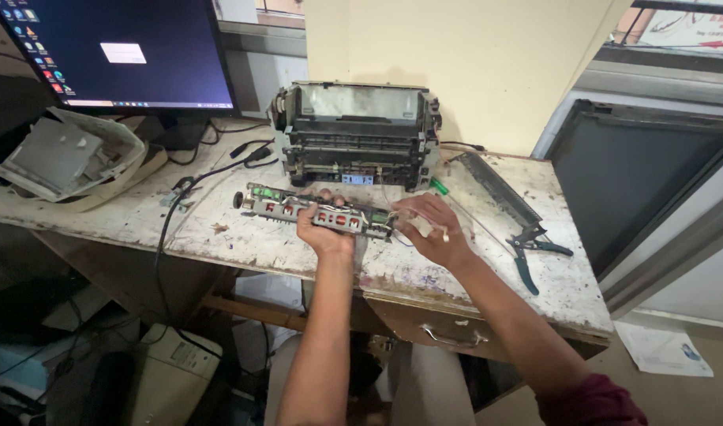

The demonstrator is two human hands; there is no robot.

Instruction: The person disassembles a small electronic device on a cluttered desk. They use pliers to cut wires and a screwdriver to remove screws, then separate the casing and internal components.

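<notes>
A long, narrow printer part point(276, 203) with a grey metal frame, red pieces and a black roller end lies across the worn white table point(243, 241). My left hand point(322, 229) grips its middle from the near side. My right hand point(428, 229) is closed on its right end, with a small white piece between the fingers. Behind them stands an opened printer body point(355, 134), grey and black, with its covers off.
A monitor point(117, 51) stands at the back left above a loose grey printer cover point(65, 158). Black cables point(188, 185) cross the table. A long black strip point(500, 185) and blue-handled pliers point(531, 248) lie on the right. A drawer handle point(452, 339) sits below.
</notes>
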